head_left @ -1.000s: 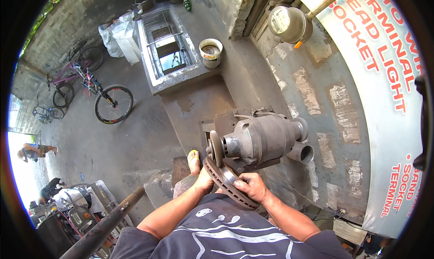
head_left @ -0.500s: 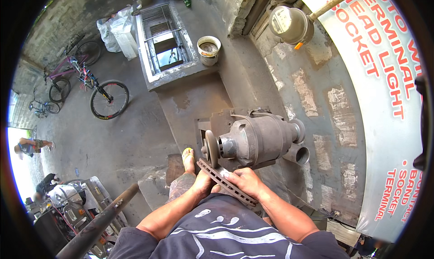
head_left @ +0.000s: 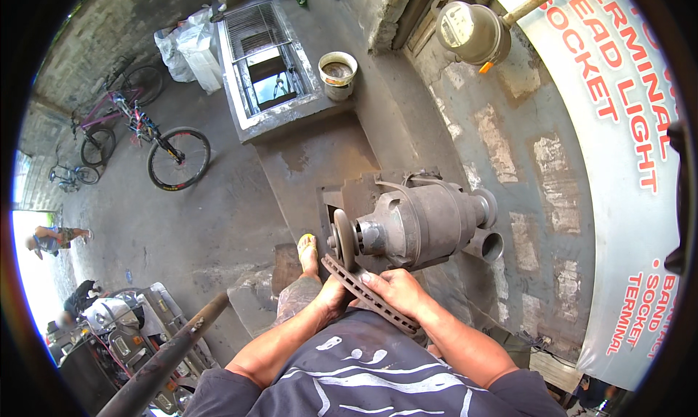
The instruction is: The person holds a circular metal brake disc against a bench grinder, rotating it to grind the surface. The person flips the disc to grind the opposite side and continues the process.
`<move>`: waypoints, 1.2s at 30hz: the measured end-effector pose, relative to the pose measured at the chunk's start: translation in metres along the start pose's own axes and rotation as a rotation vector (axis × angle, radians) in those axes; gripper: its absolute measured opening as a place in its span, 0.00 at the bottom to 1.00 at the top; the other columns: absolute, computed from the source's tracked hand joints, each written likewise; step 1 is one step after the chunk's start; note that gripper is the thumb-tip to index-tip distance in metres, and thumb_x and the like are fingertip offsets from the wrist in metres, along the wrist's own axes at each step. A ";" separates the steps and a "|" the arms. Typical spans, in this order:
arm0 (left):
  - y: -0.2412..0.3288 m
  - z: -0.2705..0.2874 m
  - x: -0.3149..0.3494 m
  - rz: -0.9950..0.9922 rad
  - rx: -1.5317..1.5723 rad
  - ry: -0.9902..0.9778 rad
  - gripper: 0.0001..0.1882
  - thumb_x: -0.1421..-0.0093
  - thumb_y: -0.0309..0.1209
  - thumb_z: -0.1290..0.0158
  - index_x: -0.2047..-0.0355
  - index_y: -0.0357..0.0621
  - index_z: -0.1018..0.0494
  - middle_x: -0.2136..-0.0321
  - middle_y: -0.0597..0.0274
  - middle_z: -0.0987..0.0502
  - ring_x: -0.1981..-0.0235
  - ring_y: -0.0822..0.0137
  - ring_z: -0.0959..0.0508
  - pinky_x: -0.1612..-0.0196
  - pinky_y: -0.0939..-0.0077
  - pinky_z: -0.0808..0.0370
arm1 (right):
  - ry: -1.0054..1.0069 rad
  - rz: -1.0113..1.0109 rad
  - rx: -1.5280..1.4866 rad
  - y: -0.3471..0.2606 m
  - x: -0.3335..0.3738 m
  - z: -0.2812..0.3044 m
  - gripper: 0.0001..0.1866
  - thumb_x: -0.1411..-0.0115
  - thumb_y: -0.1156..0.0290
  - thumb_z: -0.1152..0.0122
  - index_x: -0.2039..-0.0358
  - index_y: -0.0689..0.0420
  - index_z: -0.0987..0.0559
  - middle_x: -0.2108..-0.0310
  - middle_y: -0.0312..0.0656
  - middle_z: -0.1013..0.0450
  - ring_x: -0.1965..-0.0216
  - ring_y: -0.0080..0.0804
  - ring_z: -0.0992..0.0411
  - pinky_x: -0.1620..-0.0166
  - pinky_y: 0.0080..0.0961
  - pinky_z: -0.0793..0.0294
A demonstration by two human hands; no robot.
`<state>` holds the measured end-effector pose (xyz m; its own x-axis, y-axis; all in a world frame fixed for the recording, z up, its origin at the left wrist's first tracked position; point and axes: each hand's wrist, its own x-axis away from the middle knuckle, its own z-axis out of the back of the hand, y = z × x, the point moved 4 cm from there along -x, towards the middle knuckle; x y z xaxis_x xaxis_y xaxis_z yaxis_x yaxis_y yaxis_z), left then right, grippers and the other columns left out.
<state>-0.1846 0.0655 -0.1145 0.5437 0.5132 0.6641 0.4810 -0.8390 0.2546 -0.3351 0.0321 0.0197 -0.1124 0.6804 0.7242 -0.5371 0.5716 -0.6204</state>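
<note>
Grey floor (head_left: 233, 221) spreads past parked bicycles (head_left: 149, 132) to a rough wall (head_left: 145, 28) as I hold a slotted metal disc (head_left: 369, 295) before my dark shirt (head_left: 363, 373), its upper end at the round wheel (head_left: 343, 235) of a dusty motor (head_left: 425, 224); contact is unclear. My right hand (head_left: 396, 290) is closed on the motor side, my left hand (head_left: 334, 297) curled around the other, fingers partly hidden. Beyond, a bucket (head_left: 337, 86) stands beside a metal grille (head_left: 253, 26); a white banner (head_left: 622, 235) lines the right.

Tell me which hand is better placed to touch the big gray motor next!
Probably the right hand: it appears just below the motor, while the left hand is farther left, near the grinding wheel. Both touch the slotted disc.
</note>
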 end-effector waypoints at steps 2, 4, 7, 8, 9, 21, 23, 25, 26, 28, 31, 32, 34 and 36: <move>-0.003 0.002 0.001 0.023 0.011 -0.005 0.13 0.36 0.39 0.38 0.60 0.45 0.23 0.64 0.63 0.20 0.63 0.68 0.20 0.58 0.69 0.21 | -0.028 -0.021 -0.017 -0.003 -0.001 -0.001 0.39 0.35 0.37 0.42 0.67 0.71 0.16 0.74 0.56 0.19 0.70 0.41 0.18 0.62 0.38 0.22; 0.002 -0.003 0.009 -0.042 -0.028 0.046 0.13 0.36 0.40 0.38 0.59 0.44 0.23 0.64 0.63 0.20 0.64 0.68 0.20 0.58 0.69 0.20 | -0.011 0.010 -0.007 -0.001 0.006 -0.001 0.38 0.35 0.39 0.40 0.67 0.71 0.16 0.75 0.55 0.19 0.71 0.40 0.19 0.63 0.38 0.22; 0.027 -0.012 0.014 -0.193 -0.155 -0.002 0.13 0.34 0.37 0.40 0.56 0.43 0.24 0.61 0.60 0.19 0.63 0.67 0.19 0.60 0.70 0.19 | 0.026 0.106 -0.019 0.003 0.019 0.001 0.31 0.37 0.45 0.36 0.68 0.69 0.16 0.76 0.51 0.20 0.73 0.33 0.22 0.65 0.35 0.24; 0.036 -0.016 0.017 -0.255 -0.275 0.035 0.13 0.37 0.36 0.39 0.57 0.41 0.24 0.63 0.60 0.19 0.64 0.68 0.19 0.62 0.72 0.20 | 0.039 0.157 -0.035 0.004 0.022 0.000 0.30 0.37 0.46 0.36 0.68 0.68 0.16 0.76 0.51 0.20 0.73 0.32 0.22 0.65 0.35 0.24; 0.044 -0.021 0.021 -0.317 -0.394 0.072 0.13 0.39 0.34 0.38 0.59 0.39 0.24 0.64 0.60 0.19 0.65 0.69 0.20 0.64 0.73 0.22 | 0.051 0.208 -0.051 0.006 0.025 0.001 0.29 0.37 0.47 0.35 0.68 0.68 0.16 0.76 0.50 0.20 0.73 0.30 0.23 0.65 0.35 0.24; 0.019 -0.005 0.029 -0.151 -0.190 0.134 0.16 0.34 0.44 0.42 0.57 0.45 0.25 0.64 0.63 0.21 0.63 0.68 0.21 0.59 0.69 0.23 | -0.002 0.079 -0.090 0.013 0.013 -0.010 0.31 0.36 0.45 0.36 0.67 0.69 0.15 0.76 0.49 0.19 0.72 0.30 0.21 0.65 0.33 0.22; 0.026 -0.017 0.038 -0.127 -0.213 0.165 0.17 0.35 0.45 0.41 0.58 0.45 0.25 0.65 0.64 0.22 0.63 0.68 0.22 0.59 0.70 0.24 | -0.002 0.037 -0.168 0.006 0.011 -0.013 0.30 0.36 0.46 0.36 0.67 0.68 0.15 0.76 0.48 0.18 0.73 0.30 0.21 0.66 0.31 0.23; 0.024 -0.012 0.034 -0.087 -0.180 0.171 0.18 0.38 0.44 0.38 0.56 0.45 0.26 0.64 0.63 0.22 0.64 0.68 0.22 0.59 0.70 0.24 | -0.015 -0.033 -0.252 -0.008 0.016 -0.012 0.29 0.36 0.47 0.35 0.67 0.68 0.15 0.76 0.48 0.18 0.73 0.30 0.21 0.66 0.31 0.23; 0.025 -0.014 0.034 -0.108 -0.160 0.179 0.18 0.38 0.43 0.38 0.56 0.45 0.27 0.64 0.63 0.22 0.64 0.68 0.22 0.59 0.69 0.24 | -0.007 -0.065 -0.291 -0.009 0.019 -0.012 0.28 0.36 0.48 0.35 0.66 0.68 0.15 0.76 0.47 0.19 0.74 0.28 0.22 0.67 0.29 0.24; 0.035 -0.027 0.034 -0.199 -0.145 0.121 0.17 0.36 0.39 0.39 0.53 0.44 0.29 0.64 0.63 0.23 0.63 0.68 0.21 0.60 0.69 0.22 | 0.022 0.038 -0.195 0.009 0.017 -0.010 0.28 0.36 0.49 0.35 0.67 0.68 0.15 0.76 0.46 0.19 0.74 0.27 0.23 0.67 0.29 0.24; 0.048 -0.029 0.030 -0.371 -0.230 0.102 0.20 0.36 0.35 0.39 0.49 0.43 0.32 0.63 0.62 0.24 0.63 0.69 0.21 0.62 0.71 0.20 | 0.068 0.218 -0.111 0.022 0.020 -0.006 0.27 0.36 0.49 0.35 0.68 0.67 0.15 0.76 0.46 0.19 0.75 0.27 0.24 0.68 0.30 0.25; 0.056 -0.033 0.029 -0.461 -0.367 0.059 0.24 0.38 0.34 0.37 0.46 0.43 0.34 0.62 0.62 0.24 0.63 0.70 0.22 0.63 0.73 0.19 | 0.081 0.284 -0.092 0.021 0.021 -0.005 0.27 0.36 0.49 0.35 0.68 0.67 0.16 0.76 0.46 0.19 0.75 0.26 0.25 0.68 0.30 0.25; 0.066 -0.045 0.034 -0.484 -0.387 0.038 0.26 0.39 0.34 0.36 0.46 0.44 0.35 0.60 0.62 0.25 0.62 0.70 0.22 0.62 0.73 0.19 | 0.061 0.322 -0.066 0.023 0.021 0.000 0.26 0.35 0.50 0.35 0.68 0.68 0.16 0.75 0.46 0.19 0.73 0.26 0.23 0.67 0.28 0.24; 0.065 -0.041 0.030 -0.446 -0.359 0.047 0.27 0.40 0.34 0.35 0.45 0.45 0.35 0.59 0.63 0.26 0.61 0.70 0.22 0.61 0.72 0.19 | 0.034 0.291 -0.141 0.021 0.020 0.000 0.26 0.35 0.51 0.36 0.67 0.68 0.17 0.74 0.46 0.18 0.72 0.26 0.21 0.66 0.27 0.22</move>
<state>-0.1657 0.0190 -0.0491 0.3071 0.8297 0.4661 0.3883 -0.5564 0.7346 -0.3484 0.0581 0.0210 -0.2152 0.8380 0.5015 -0.3648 0.4073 -0.8373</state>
